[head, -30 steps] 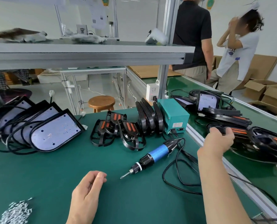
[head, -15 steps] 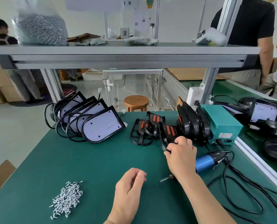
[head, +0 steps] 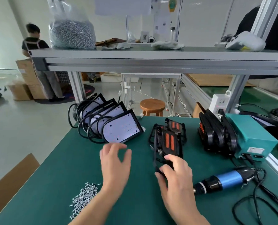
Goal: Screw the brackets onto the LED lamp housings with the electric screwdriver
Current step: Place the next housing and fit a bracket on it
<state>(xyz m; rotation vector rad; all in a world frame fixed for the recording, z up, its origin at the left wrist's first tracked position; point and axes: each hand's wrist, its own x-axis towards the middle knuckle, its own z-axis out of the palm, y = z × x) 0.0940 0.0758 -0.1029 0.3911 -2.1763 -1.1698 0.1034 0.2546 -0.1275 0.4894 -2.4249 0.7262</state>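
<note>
A moment before, the right hand point(head: 175, 176) was only reaching into the pile of brackets, and the left hand point(head: 115, 161) lay curled on the table point(head: 62, 168). Now the right hand had picked one bracket point(head: 168, 143) out of the pile. Its fingers and thumb were curled round the near end, tipping the bracket up. The left hand had opened wide, holding nothing, and had moved up close to the front lamp point(head: 122, 127), though it was not quite touching it.

So it looked like a lamp and a bracket were about to be put together. The screwdriver point(head: 224, 181) lay untouched just to the right of the right hand. The heap of screws point(head: 84, 195) sat near the left arm — no screw was picked up yet.
</note>
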